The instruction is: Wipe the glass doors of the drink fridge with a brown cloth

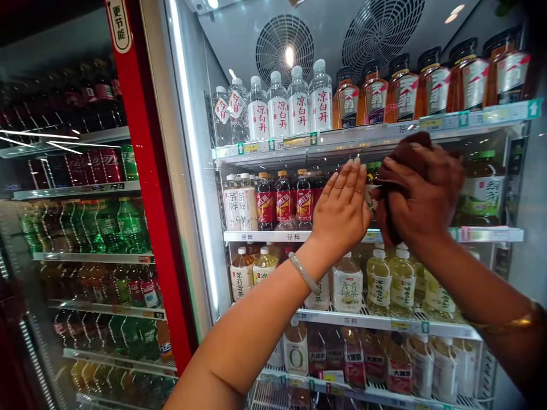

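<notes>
fingers of the left hand (342,213) are extended almost straight and held close together, with nothing gripped; whether the palm meets a surface cannot be told. just beside it, the right hand (429,191) is curled closed around a bunched brown cloth (409,156), which shows above and below the fist. a pale bangle (304,272) encircles the left wrist. behind both hands, a lit drinks cooler (233,31) holds bottles in rows: on the top shelf (356,136), clear bottles (298,105) of colourless liquid and black-capped amber bottles (404,94); one level down, dark bottles (284,202) with red labels and orange caps; beneath these, pale yellow bottles (379,279). round fan grilles (284,42) occupy the upper back, and a white light strip (191,154) runs along the left side. farther left, beyond a red post (147,171), a second cooler (77,192) contains green bottles (128,219) and other drinks.
</notes>
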`<action>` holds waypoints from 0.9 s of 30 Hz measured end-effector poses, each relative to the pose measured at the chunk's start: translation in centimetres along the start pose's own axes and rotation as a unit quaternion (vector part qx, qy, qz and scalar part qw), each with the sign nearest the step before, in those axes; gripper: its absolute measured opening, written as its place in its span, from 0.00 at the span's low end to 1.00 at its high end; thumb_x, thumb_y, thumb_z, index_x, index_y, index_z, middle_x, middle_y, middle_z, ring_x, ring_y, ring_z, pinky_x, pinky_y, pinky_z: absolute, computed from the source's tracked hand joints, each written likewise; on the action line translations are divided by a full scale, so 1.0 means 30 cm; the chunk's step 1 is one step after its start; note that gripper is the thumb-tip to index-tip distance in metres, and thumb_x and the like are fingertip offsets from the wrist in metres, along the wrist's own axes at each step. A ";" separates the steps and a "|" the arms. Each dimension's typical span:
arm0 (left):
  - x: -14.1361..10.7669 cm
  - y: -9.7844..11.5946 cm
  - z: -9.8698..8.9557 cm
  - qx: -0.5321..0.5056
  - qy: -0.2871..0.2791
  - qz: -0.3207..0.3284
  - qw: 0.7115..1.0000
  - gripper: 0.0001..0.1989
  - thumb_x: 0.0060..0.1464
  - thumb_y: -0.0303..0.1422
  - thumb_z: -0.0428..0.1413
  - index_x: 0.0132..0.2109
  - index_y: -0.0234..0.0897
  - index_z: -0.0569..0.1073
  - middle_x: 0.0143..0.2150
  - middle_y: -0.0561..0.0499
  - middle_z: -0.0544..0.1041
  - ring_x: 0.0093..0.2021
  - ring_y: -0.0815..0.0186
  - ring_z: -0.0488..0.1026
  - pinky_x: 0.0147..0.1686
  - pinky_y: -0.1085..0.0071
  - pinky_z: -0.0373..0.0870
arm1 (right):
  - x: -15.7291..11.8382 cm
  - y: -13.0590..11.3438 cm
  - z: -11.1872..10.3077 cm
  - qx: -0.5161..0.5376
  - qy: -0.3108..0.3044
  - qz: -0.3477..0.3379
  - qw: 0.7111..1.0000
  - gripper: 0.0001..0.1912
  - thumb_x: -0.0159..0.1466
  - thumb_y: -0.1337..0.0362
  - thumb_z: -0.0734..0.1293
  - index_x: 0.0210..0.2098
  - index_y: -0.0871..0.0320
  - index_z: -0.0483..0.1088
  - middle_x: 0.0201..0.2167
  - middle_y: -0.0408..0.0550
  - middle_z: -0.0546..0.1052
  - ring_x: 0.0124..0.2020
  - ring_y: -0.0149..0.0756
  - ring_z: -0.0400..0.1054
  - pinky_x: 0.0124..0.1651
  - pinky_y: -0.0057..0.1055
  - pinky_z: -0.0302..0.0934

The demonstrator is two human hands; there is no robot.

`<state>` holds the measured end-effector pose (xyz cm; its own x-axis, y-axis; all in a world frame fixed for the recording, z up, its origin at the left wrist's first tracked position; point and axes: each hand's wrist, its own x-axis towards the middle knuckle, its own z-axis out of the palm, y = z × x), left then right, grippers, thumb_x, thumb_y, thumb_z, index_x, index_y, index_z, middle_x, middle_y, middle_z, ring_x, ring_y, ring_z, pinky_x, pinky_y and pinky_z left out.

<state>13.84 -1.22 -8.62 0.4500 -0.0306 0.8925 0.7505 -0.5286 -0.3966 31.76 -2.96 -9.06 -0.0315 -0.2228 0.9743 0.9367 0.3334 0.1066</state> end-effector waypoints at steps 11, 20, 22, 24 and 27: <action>-0.135 -0.196 -0.095 -0.034 -0.012 0.034 0.999 0.34 0.71 0.29 0.42 0.80 0.30 0.48 0.81 0.44 0.54 0.82 0.62 0.44 0.82 0.55 0.38 | -0.090 -0.140 0.043 0.014 0.004 -0.057 0.998 0.30 0.65 0.63 0.73 0.65 0.37 0.73 0.68 0.48 0.73 0.71 0.57 0.65 0.73 0.62 0.60; -0.256 -0.268 -0.139 -0.064 0.040 -0.018 0.997 0.37 0.70 0.29 0.45 0.80 0.28 0.42 0.80 0.40 0.56 0.82 0.58 0.47 0.81 0.51 0.49 | -0.148 -0.425 0.126 0.021 -0.037 -0.071 0.997 0.35 0.67 0.69 0.69 0.70 0.39 0.66 0.69 0.50 0.71 0.74 0.54 0.60 0.72 0.62 0.62; -0.299 -0.293 -0.163 -0.072 0.034 -0.025 0.996 0.37 0.71 0.29 0.46 0.80 0.29 0.43 0.80 0.40 0.56 0.82 0.57 0.50 0.80 0.51 0.52 | -0.229 -0.418 0.088 0.023 -0.060 -0.079 0.995 0.36 0.65 0.67 0.72 0.70 0.37 0.67 0.68 0.50 0.72 0.73 0.57 0.63 0.70 0.63 0.64; -0.322 -0.306 -0.183 -0.087 0.020 -0.034 0.995 0.36 0.71 0.29 0.46 0.80 0.29 0.44 0.80 0.40 0.56 0.81 0.57 0.50 0.80 0.52 0.54 | -0.241 -0.417 0.080 0.005 -0.035 -0.035 0.999 0.32 0.65 0.65 0.74 0.67 0.37 0.70 0.67 0.50 0.73 0.71 0.60 0.65 0.69 0.68 0.63; -0.328 -0.318 -0.206 -0.122 0.012 -0.050 0.991 0.37 0.71 0.29 0.45 0.81 0.30 0.42 0.81 0.39 0.55 0.82 0.57 0.46 0.80 0.52 0.53 | -0.144 -0.489 0.146 -0.027 0.018 0.057 0.998 0.24 0.70 0.65 0.67 0.63 0.39 0.74 0.68 0.50 0.72 0.72 0.59 0.62 0.71 0.74 0.57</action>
<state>-0.73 -1.13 -12.29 0.3656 0.0135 0.9307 0.6499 -0.7195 -0.2449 16.62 -2.88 -13.97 0.0868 -0.2188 0.9719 0.9509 0.3092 -0.0154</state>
